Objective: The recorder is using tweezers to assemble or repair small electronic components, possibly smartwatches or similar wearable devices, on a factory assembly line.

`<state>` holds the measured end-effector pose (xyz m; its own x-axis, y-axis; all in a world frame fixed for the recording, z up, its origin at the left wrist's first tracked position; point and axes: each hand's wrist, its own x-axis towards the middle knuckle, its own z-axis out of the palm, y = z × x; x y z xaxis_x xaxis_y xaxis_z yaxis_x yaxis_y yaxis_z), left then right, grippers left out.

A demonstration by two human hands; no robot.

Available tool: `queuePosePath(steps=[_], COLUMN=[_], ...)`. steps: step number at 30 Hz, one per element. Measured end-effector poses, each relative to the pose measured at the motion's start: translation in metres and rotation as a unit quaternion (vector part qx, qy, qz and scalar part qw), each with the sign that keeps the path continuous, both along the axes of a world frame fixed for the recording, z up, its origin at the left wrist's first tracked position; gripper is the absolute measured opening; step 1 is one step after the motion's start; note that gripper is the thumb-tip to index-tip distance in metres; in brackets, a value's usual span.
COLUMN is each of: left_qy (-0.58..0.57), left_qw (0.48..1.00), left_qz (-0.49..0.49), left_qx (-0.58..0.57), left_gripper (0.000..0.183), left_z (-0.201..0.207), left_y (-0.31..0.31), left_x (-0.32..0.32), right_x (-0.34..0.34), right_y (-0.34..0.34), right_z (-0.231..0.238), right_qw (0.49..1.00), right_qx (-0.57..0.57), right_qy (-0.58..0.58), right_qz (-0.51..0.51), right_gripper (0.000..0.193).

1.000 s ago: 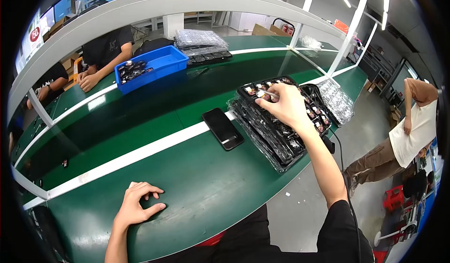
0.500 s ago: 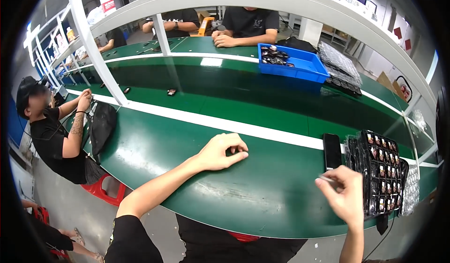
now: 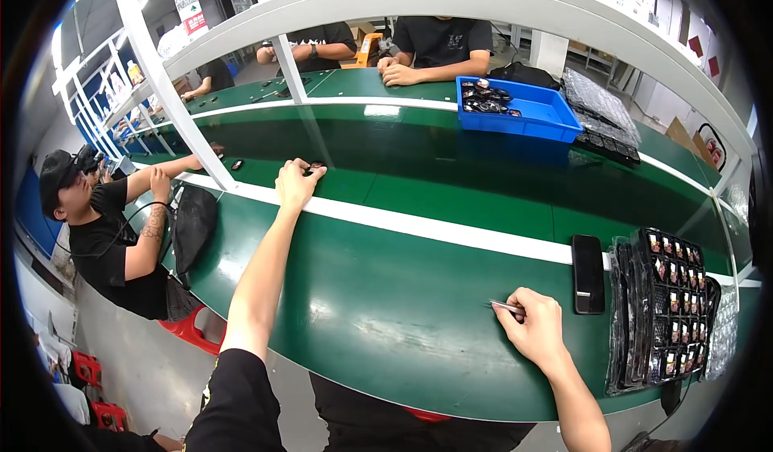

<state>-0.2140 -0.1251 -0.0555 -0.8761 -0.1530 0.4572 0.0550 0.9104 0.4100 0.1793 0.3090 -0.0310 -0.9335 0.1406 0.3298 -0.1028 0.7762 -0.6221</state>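
Stretched far out over the white rail, my left hand [image 3: 296,183] has its fingers closed round a small dark part [image 3: 316,166] on the green belt [image 3: 386,194]. The fingers partly cover it. My right hand [image 3: 535,327], above the near green worktop [image 3: 386,291], pinches a slim silver tool that looks like tweezers [image 3: 502,305], its tip pointing left. Right of that hand lies a black phone [image 3: 589,275]. Beyond the phone, a black compartment tray [image 3: 676,307] holds rows of small parts and leans on a stack of similar trays.
A blue bin [image 3: 523,126] with dark parts stands across the belt, beside bubble-wrapped trays [image 3: 600,114]. Another dark part [image 3: 237,165] sits on the belt near a white post [image 3: 173,90]. A co-worker [image 3: 113,227] reaches over the belt at left, near a black bag [image 3: 193,222].
My left hand has gone from the worktop forward and left to the belt, closing on the small part. My right hand has moved left with the tweezers. The co-worker's arm now reaches over the belt.
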Motion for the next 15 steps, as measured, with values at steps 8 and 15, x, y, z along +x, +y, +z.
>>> queuePosePath(steps=[8, 15], left_qy=[-0.033, -0.151], left_qw=[0.965, 0.76], left_qz=[-0.225, -0.631], left_qx=[0.131, 0.023], left_gripper=[0.042, 0.049], left_z=[0.009, 0.035], left_y=[0.048, 0.161], left_x=[0.055, 0.235], right_x=[0.009, 0.001], right_y=[-0.003, -0.004], right_z=[0.009, 0.0], right_qw=[0.994, 0.974], right_qx=[-0.109, -0.225], right_qy=[0.009, -0.02], right_qz=[0.017, 0.024], right_gripper=[0.022, 0.014])
